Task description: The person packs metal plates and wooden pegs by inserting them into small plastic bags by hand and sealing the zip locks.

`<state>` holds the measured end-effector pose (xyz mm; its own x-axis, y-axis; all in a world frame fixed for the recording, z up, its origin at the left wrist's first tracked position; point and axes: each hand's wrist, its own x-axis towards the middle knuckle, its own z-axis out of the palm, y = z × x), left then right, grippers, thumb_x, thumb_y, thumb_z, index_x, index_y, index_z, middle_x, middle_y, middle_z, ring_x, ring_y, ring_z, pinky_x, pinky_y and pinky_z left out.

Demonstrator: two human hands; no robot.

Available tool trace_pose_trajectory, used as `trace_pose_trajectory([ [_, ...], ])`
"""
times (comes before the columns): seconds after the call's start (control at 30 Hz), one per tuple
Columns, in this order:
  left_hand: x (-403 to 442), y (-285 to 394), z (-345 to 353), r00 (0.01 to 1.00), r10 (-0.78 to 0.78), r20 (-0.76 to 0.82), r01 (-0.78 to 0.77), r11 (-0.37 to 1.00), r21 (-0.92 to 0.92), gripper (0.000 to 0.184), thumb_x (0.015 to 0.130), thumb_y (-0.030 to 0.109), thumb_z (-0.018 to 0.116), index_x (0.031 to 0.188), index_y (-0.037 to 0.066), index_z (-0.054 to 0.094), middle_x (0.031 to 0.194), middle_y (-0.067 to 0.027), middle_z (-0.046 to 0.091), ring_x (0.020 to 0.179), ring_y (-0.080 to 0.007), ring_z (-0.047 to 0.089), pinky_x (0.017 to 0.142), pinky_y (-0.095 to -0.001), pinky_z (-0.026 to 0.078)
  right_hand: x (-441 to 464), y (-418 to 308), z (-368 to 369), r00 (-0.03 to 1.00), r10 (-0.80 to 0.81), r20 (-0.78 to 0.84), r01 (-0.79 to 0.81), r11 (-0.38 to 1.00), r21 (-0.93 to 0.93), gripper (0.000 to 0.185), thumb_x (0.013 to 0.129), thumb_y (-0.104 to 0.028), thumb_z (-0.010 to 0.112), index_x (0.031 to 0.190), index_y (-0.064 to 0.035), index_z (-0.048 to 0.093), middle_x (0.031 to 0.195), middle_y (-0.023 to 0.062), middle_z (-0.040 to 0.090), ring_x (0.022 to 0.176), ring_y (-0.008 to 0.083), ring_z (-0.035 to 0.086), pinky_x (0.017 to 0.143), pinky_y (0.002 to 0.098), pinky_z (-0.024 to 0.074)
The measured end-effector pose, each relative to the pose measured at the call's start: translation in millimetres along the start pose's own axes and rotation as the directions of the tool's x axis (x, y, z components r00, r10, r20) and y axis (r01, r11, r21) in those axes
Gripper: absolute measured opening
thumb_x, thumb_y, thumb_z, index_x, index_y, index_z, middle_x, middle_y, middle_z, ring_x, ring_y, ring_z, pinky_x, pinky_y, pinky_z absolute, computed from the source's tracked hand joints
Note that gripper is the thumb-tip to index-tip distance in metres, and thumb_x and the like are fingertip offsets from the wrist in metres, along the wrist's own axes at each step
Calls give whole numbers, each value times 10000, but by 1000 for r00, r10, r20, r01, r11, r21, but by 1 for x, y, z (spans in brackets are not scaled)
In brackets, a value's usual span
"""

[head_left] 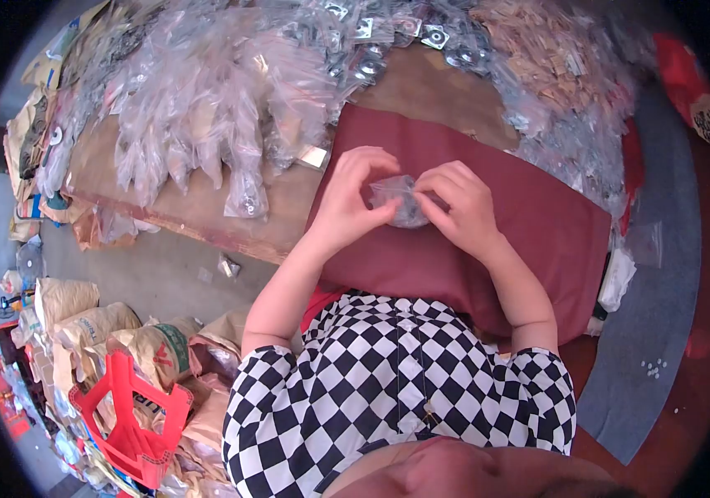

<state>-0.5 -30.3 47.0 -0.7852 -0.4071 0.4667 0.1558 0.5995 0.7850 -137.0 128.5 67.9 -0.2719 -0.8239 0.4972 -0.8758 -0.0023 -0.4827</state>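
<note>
A small clear plastic bag [407, 204] with greyish contents, too blurred to name, is between my hands above a dark red cloth [471, 249]. My left hand [353, 199] curls round the bag's left side, its thumb against the plastic and its fingers arched over the far edge. On the other side, my right hand [461, 206] pinches the bag's upper right edge between thumb and fingers. The cloth covers the near part of the work surface and reaches my checkered shirt [405, 349].
Many filled plastic bags [197, 100] lie heaped across the brown table [97, 170]. Bags with brownish contents [546, 50] are piled at the far right. A red plastic stool [135, 415] and paper sacks [93, 324] stand on the floor at left. Grey fabric [653, 274] lies at right.
</note>
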Motion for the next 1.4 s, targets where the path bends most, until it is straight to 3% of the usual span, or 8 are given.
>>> trace_pose_trajectory([
  [0.1, -3, -10, 0, 986, -158, 50, 165, 967, -195, 230, 723, 112, 785, 933, 88, 695, 1143, -71, 634, 1120, -253, 557, 975, -361, 435, 0, -3, 1, 1000, 27, -2, -26, 999, 25, 97, 773, -106, 721, 846, -72, 668, 880, 59, 677, 846, 257, 637, 734, 367, 512],
  [0.37, -9, -28, 15, 996, 65, -58, -76, 974, -216, 105, 735, 109, 787, 815, 80, 725, 893, -60, 710, 908, -251, 660, 856, -371, 486, 4, -8, 1, 1000, -21, 4, 21, 1000, -6, 107, 758, -117, 730, 847, -88, 679, 890, 46, 686, 856, 241, 654, 720, 354, 521],
  [0.8, -97, 7, -62, 939, -179, -294, 38, 903, -429, 38, 789, 60, 748, 757, 70, 731, 853, -35, 727, 955, -222, 710, 1030, -435, 424, 23, -62, 21, 965, -257, 61, 253, 966, 60, 260, 655, 58, 738, 884, -65, 719, 906, 55, 716, 976, 300, 655, 861, 386, 530],
  [0.93, -173, 4, -116, 681, -512, -524, 127, 787, -604, 47, 840, -5, 710, 796, 12, 708, 881, -90, 674, 987, -254, 696, 806, -316, 532, 24, -35, 29, 976, -209, 56, 212, 975, -64, 191, 776, 66, 678, 942, -24, 707, 971, 93, 701, 1005, 278, 649, 902, 384, 508],
  [1.1, -301, -11, -192, 412, -359, -837, 428, 888, -170, 20, 844, 2, 723, 834, -13, 714, 906, -89, 681, 1036, -269, 674, 877, -327, 507, -5, 12, 20, 994, 31, 104, -30, 999, -15, 112, 888, -3, 653, 988, -3, 703, 1008, 111, 696, 968, 247, 654, 886, 346, 500],
  [1.17, -352, -22, -208, 336, -232, -913, 663, 747, 54, 38, 826, 2, 741, 857, -15, 726, 915, -93, 700, 1016, -237, 677, 881, -315, 505, -20, 30, 14, 988, 92, 122, -85, 994, -63, 117, 887, -32, 674, 996, -6, 710, 1001, 111, 702, 943, 232, 658, 855, 342, 507],
  [1.33, -481, -72, -227, -8, -10, -1000, 904, 428, -12, 209, 876, 152, 691, 975, -27, 733, 971, -154, 726, 913, -271, 691, 848, -354, 515, -35, 40, -3, 956, 288, 61, -282, 956, -87, 138, 923, -78, 652, 1026, -9, 713, 1001, 104, 708, 919, 213, 663, 825, 321, 509],
  [1.4, -522, -98, -219, -124, -197, -973, 992, -1, -126, 254, 900, 223, 650, 993, 5, 740, 995, -183, 718, 923, -327, 687, 848, -400, 518, -40, 46, -9, 940, 340, 35, -337, 940, -58, 154, 934, -103, 645, 1036, -8, 711, 999, 104, 712, 905, 217, 664, 820, 320, 510],
])
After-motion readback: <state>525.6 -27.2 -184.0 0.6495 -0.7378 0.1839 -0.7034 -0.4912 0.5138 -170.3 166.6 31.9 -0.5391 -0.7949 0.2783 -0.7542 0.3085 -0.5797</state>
